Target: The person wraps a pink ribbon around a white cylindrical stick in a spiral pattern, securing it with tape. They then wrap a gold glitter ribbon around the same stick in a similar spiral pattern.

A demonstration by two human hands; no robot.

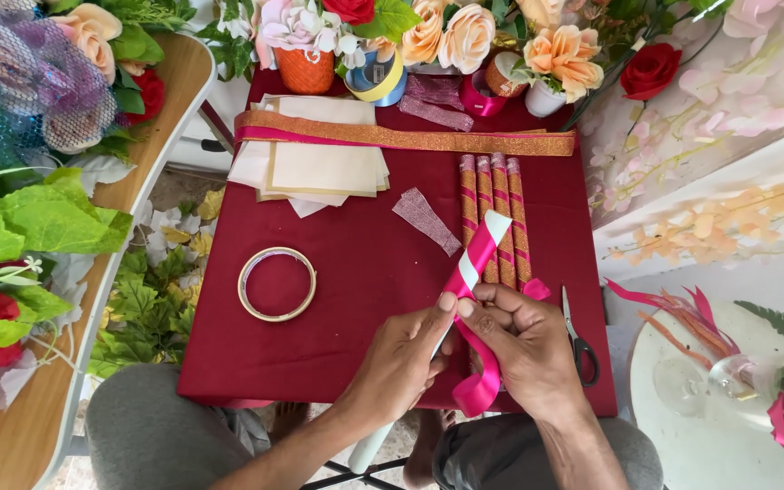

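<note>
Stick (483, 249): white, pointing toward 1 o'clock.
Left hand (401, 363): gripping stick.
Right hand (524, 340): pinching pink ribbon (478, 386) against it.
Risk: wrap is loosening if pinch slackens.

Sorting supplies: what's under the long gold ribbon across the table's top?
Under the gold ribbon lie a pink ribbon and a stack of cream paper sheets on the red cloth. Anything beneath the sheets is hidden.

Open cloth: around the tape ring (277, 284), at 9 o'clock of the hands.
12 o'clock: wrapped sticks (494, 218), paper stack (324, 168).
3 o'clock: scissors (578, 338).
</note>
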